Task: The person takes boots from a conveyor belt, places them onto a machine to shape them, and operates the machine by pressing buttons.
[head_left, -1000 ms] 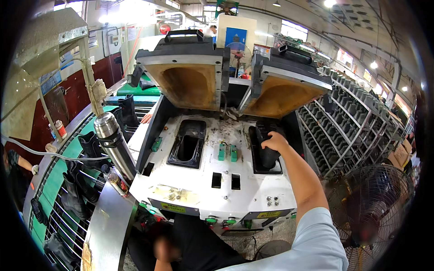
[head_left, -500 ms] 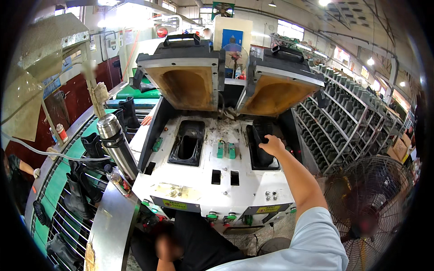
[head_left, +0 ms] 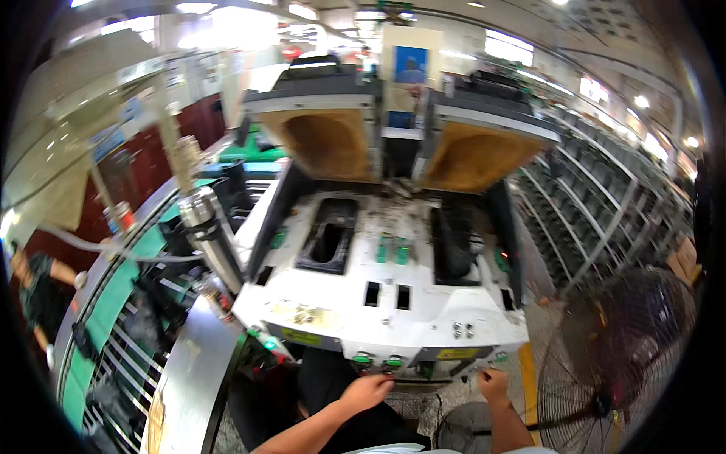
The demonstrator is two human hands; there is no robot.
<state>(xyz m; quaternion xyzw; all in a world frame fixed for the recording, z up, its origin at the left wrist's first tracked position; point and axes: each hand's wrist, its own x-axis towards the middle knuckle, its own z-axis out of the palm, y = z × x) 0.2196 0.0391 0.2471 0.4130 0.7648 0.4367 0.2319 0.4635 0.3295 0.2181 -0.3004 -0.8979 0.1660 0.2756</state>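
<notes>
My left hand [head_left: 368,391] is at the front edge of the white two-station press [head_left: 355,303], its curled fingers beside the green and red push buttons [head_left: 392,362]. My right hand [head_left: 495,386] is a loose fist just below the panel's right end, near another green button [head_left: 499,357]. Neither hand shows anything held, though motion smears the view. A black boot [head_left: 456,240] lies in the right-hand recess. The left-hand recess [head_left: 327,240] shows a dark opening without a boot. Both padded lids, left [head_left: 327,144] and right [head_left: 470,157], stand raised.
Left of the press, a roller conveyor [head_left: 125,382] carries several black boots, with a steel flask [head_left: 208,227] and a bottle [head_left: 215,295] beside it. Another person [head_left: 41,291] stands beyond it. A large caged fan [head_left: 620,356] and boot racks [head_left: 597,197] are to the right.
My right hand has let go of the boot and drawn back to the panel's front right. My left hand has risen from my lap to the front buttons. The view has shifted slightly.
</notes>
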